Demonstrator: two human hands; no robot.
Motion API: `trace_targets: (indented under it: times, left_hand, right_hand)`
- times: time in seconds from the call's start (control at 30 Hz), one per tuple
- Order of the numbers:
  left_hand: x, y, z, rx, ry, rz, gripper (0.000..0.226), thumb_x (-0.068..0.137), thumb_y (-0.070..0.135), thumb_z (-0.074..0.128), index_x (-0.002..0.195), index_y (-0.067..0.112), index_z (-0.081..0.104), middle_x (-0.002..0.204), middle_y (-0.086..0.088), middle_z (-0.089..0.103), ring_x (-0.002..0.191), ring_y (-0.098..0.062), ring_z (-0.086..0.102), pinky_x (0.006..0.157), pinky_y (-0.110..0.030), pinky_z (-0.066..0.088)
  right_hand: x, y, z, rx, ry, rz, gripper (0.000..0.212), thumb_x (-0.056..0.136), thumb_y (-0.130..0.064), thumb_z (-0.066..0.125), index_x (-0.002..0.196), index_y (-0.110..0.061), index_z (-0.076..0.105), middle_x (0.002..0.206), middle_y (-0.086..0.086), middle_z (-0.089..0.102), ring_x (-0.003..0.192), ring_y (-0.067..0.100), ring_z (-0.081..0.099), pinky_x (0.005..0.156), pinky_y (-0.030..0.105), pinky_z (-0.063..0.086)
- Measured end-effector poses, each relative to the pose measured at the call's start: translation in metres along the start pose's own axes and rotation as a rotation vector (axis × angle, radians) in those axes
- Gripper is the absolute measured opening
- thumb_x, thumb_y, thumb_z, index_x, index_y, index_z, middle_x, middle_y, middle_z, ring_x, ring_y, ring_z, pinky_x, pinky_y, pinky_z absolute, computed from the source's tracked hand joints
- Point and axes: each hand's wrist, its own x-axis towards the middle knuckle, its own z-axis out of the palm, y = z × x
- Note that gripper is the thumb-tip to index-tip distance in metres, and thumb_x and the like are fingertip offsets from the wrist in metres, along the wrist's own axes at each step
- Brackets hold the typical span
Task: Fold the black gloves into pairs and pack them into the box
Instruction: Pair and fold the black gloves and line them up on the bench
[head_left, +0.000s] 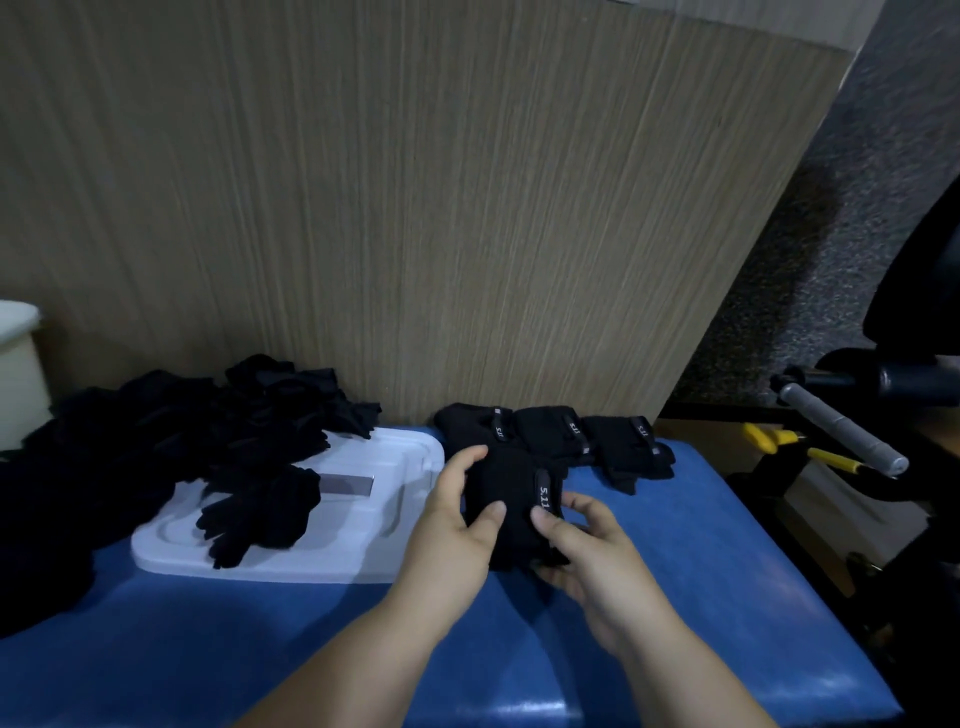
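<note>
Left to right: you have a big heap of unfolded gloves (150, 436) on the far left of the blue padded surface (249, 649), running from its left edge to the back edge. That reads as most of the job not yet done. Just right of the heap lies a white tray (374, 535), flat, with one loose glove (260, 514) on its left half and the heap spilling over its back corner. No box can be made out for certain; a pale container (15, 364) at the far left edge may be it, cannot tell. Nothing shows as packed. Right of the tray your left hand (452, 530) and right hand (597, 566) grip one folded pair (511, 499) between them, near the middle of the surface. Left fingers curl over its upper left corner and the left thumb presses its front face. The right thumb sits at the low end of the strap marked 5.11, and the right fingers wrap under and round the right side. Fold looks close to finished, judging by its compact shape. Behind it, three folded pairs (553, 434) sit in a row along the back edge, touching one another. So: three done, one in hand, heap left, packing not started.
</note>
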Motion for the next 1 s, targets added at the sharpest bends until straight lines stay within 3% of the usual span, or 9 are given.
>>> trace_targets:
  times: [0.1, 0.27, 0.37, 0.5, 0.57, 0.67, 0.77, 0.87, 1.0]
  left_hand:
    - [0.014, 0.004, -0.001, -0.010, 0.014, -0.013, 0.047, 0.092, 0.013, 0.056, 0.105, 0.058, 0.054, 0.119, 0.014, 0.062, 0.109, -0.008, 0.060, 0.096, -0.039, 0.051]
    - [0.046, 0.018, -0.003, 0.003, 0.038, 0.007, 0.034, 0.094, 0.020, 0.055, 0.117, 0.045, 0.055, 0.121, 0.017, 0.057, 0.104, 0.008, 0.051, 0.087, -0.017, 0.040]
    - [0.072, 0.021, -0.003, 0.013, 0.043, -0.003, 0.034, 0.095, 0.022, 0.054, 0.122, 0.042, 0.054, 0.126, 0.016, 0.051, 0.110, 0.001, 0.045, 0.092, -0.020, 0.035]
    - [0.099, 0.014, -0.001, 0.032, 0.054, -0.027, 0.035, 0.092, 0.022, 0.056, 0.116, 0.047, 0.051, 0.131, 0.007, 0.052, 0.109, -0.007, 0.054, 0.092, -0.028, 0.048]
    - [0.110, 0.008, -0.001, 0.060, 0.057, -0.052, 0.037, 0.092, 0.021, 0.055, 0.121, 0.044, 0.050, 0.131, 0.004, 0.053, 0.106, -0.011, 0.058, 0.087, -0.029, 0.051]
    - [0.122, 0.002, -0.002, 0.182, 0.065, -0.079, 0.043, 0.094, 0.021, 0.054, 0.134, 0.035, 0.045, 0.136, 0.002, 0.049, 0.109, -0.013, 0.055, 0.087, -0.027, 0.048]
    - [0.131, -0.001, -0.002, 0.376, 0.071, -0.067, 0.046, 0.095, 0.021, 0.052, 0.140, 0.026, 0.040, 0.139, -0.003, 0.045, 0.112, -0.017, 0.052, 0.089, -0.025, 0.044]
    - [0.136, -0.007, -0.002, 0.635, 0.082, -0.062, 0.049, 0.095, 0.026, 0.050, 0.143, 0.023, 0.037, 0.141, -0.008, 0.041, 0.127, -0.024, 0.042, 0.103, -0.034, 0.038]
    - [0.137, -0.013, -0.002, 0.899, 0.079, -0.058, 0.048, 0.098, 0.033, 0.041, 0.145, 0.021, 0.035, 0.154, -0.003, 0.022, 0.139, -0.025, 0.020, 0.113, -0.037, 0.025]
  right_hand:
    - [0.013, -0.010, 0.008, 0.008, 0.055, -0.045, 0.037, 0.086, -0.013, 0.070, 0.118, -0.022, 0.052, 0.103, 0.012, 0.069, 0.082, 0.018, 0.066, 0.067, 0.030, 0.048]
    - [0.046, -0.035, 0.021, -0.026, 0.094, -0.149, 0.039, 0.086, -0.013, 0.070, 0.119, -0.022, 0.050, 0.101, 0.003, 0.068, 0.079, 0.013, 0.064, 0.061, 0.024, 0.046]
    - [0.066, -0.048, 0.027, -0.083, 0.125, -0.199, 0.041, 0.085, -0.016, 0.072, 0.118, -0.022, 0.048, 0.094, 0.001, 0.067, 0.074, 0.011, 0.063, 0.056, 0.020, 0.047]
    - [0.098, -0.049, 0.030, -0.305, 0.199, -0.244, 0.045, 0.080, -0.026, 0.077, 0.114, -0.027, 0.048, 0.107, 0.001, 0.066, 0.094, 0.018, 0.066, 0.086, 0.038, 0.055]
    - [0.110, -0.048, 0.031, -0.436, 0.226, -0.270, 0.045, 0.079, -0.030, 0.076, 0.112, -0.030, 0.046, 0.109, -0.002, 0.063, 0.100, 0.019, 0.063, 0.092, 0.040, 0.052]
    - [0.119, -0.046, 0.034, -0.639, 0.220, -0.308, 0.048, 0.085, -0.032, 0.071, 0.125, -0.025, 0.045, 0.105, -0.011, 0.054, 0.098, 0.014, 0.058, 0.084, 0.031, 0.050]
    - [0.126, -0.043, 0.036, -0.868, 0.205, -0.338, 0.052, 0.090, -0.040, 0.062, 0.135, -0.025, 0.039, 0.108, -0.008, 0.055, 0.093, 0.013, 0.056, 0.080, 0.030, 0.048]
    - [0.135, -0.034, 0.036, -1.096, 0.217, -0.384, 0.054, 0.091, -0.047, 0.056, 0.138, -0.027, 0.037, 0.124, 0.001, 0.058, 0.115, 0.020, 0.051, 0.098, 0.035, 0.042]
    - [0.140, -0.026, 0.035, -1.296, 0.206, -0.464, 0.052, 0.096, -0.051, 0.041, 0.145, -0.036, 0.031, 0.149, -0.004, 0.034, 0.138, 0.019, 0.027, 0.114, 0.042, 0.021]
